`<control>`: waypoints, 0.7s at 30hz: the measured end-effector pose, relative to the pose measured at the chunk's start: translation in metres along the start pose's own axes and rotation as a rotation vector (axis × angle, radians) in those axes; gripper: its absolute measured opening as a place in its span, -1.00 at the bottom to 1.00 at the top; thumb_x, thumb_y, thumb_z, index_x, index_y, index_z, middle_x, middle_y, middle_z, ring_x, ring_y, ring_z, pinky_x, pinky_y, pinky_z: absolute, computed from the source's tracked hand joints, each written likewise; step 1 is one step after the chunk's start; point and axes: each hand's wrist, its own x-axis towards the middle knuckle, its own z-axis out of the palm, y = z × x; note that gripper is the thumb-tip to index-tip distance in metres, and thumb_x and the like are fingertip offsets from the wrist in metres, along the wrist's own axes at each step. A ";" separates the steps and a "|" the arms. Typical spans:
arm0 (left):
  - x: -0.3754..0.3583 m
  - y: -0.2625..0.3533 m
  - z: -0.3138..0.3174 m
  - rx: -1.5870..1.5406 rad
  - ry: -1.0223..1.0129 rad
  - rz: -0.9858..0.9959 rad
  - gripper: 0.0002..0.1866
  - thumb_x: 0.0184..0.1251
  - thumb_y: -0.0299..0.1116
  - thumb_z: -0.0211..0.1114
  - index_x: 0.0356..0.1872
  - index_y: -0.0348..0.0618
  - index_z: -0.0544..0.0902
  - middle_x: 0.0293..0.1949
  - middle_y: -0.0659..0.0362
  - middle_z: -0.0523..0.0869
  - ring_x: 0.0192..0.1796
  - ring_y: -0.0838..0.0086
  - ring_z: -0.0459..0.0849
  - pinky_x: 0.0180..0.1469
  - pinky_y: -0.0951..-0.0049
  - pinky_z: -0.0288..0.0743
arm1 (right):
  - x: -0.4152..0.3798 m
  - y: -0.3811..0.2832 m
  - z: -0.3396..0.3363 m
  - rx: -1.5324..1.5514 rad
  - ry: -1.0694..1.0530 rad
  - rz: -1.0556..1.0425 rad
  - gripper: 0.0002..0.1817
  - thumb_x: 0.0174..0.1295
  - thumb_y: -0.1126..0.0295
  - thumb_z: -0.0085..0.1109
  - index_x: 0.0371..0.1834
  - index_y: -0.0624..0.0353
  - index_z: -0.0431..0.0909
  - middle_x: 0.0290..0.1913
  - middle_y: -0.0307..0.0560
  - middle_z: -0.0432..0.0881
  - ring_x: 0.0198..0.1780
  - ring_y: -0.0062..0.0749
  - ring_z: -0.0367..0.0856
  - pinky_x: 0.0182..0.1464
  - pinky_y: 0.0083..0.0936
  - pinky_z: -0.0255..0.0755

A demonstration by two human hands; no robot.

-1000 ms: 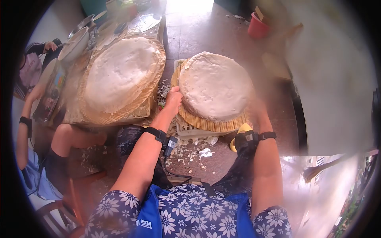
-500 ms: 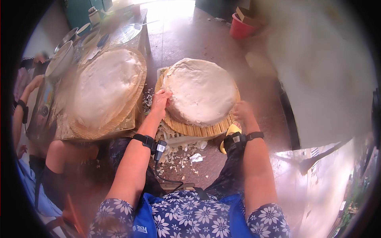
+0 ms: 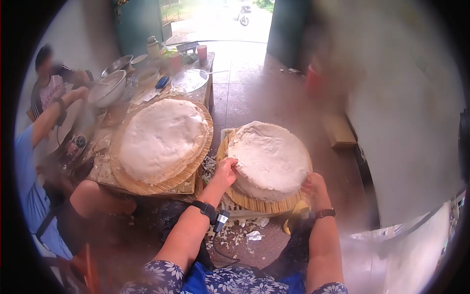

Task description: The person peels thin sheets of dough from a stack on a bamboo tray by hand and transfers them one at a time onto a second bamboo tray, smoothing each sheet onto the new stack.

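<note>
A thick round white slab (image 3: 269, 156) lies on a round woven straw mat (image 3: 264, 206) in front of me. My left hand (image 3: 226, 171) is at the slab's left edge, fingers closed on its rim. At the opposite side, my right hand (image 3: 314, 184) has its fingers curled against the right edge; what they pinch is too small to make out. A second white slab (image 3: 164, 139) rests on another straw mat (image 3: 120, 171) on the table to the left.
A cluttered wooden table (image 3: 105, 169) at left holds a white bowl (image 3: 108, 90), a metal bowl (image 3: 117, 65) and a mesh strainer (image 3: 190, 81). A co-worker in blue (image 3: 32, 176) sits at left; another person (image 3: 49, 83) is behind. White scraps litter the floor; a cardboard box (image 3: 339, 131) stands right.
The head view has tilted up and turned left, so the slabs appear lower and farther right. My hands remain at the slab's two sides; the doorway and another person now show more fully.
</note>
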 end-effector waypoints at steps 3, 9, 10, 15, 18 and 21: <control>0.008 -0.012 -0.006 0.058 -0.088 0.052 -0.71 0.21 -0.56 0.13 -0.02 -0.36 0.48 -0.09 0.04 0.61 -0.04 0.20 0.62 0.05 0.12 0.53 | -0.009 -0.003 -0.001 0.023 0.024 -0.072 -0.75 0.33 0.24 0.01 -0.06 0.14 0.45 -0.38 -0.21 0.52 -0.44 -0.50 0.50 -0.46 -0.45 0.49; 0.002 -0.017 0.002 0.049 -0.110 -0.013 -0.68 0.16 -0.60 0.14 -0.02 -0.36 0.47 -0.08 0.04 0.61 -0.01 0.23 0.60 0.11 0.15 0.49 | 0.000 0.005 -0.009 0.219 -0.001 -0.124 -0.76 0.29 0.26 0.07 -0.08 0.15 0.49 -0.33 -0.18 0.53 -0.41 -0.44 0.53 -0.45 -0.42 0.50; 0.001 -0.015 0.006 0.024 -0.110 -0.022 -0.69 0.15 -0.61 0.14 -0.03 -0.36 0.47 -0.09 0.04 0.61 -0.02 0.24 0.60 0.10 0.15 0.50 | 0.005 0.008 -0.012 0.227 -0.036 -0.121 -0.76 0.29 0.27 0.08 -0.08 0.15 0.49 -0.33 -0.18 0.54 -0.41 -0.43 0.53 -0.44 -0.41 0.51; 0.001 -0.014 0.006 0.064 -0.057 0.006 -0.61 0.01 -0.65 0.17 -0.04 -0.22 0.48 -0.20 0.09 0.61 -0.10 0.25 0.58 0.03 0.17 0.47 | 0.034 0.016 -0.022 0.310 -0.115 -0.153 -0.78 0.26 0.29 0.09 -0.10 0.14 0.51 -0.33 -0.14 0.54 -0.36 -0.36 0.56 -0.34 -0.30 0.58; -0.008 -0.019 0.004 0.268 0.061 0.096 -0.51 -0.05 -0.64 0.18 0.00 -0.04 0.45 -0.23 0.17 0.59 -0.14 0.32 0.58 -0.08 0.27 0.47 | 0.015 0.003 -0.004 0.397 -0.052 -0.196 -0.76 0.18 0.47 0.10 -0.07 0.16 0.46 -0.31 -0.14 0.56 -0.34 -0.35 0.59 -0.28 -0.29 0.58; -0.001 -0.019 0.000 0.264 0.054 0.110 -0.52 -0.05 -0.64 0.20 -0.01 -0.05 0.46 -0.23 0.18 0.60 -0.14 0.34 0.58 -0.09 0.29 0.47 | 0.012 -0.001 0.002 0.397 -0.049 -0.241 -0.72 0.13 0.56 0.08 -0.07 0.16 0.42 -0.29 -0.14 0.57 -0.33 -0.36 0.60 -0.25 -0.31 0.58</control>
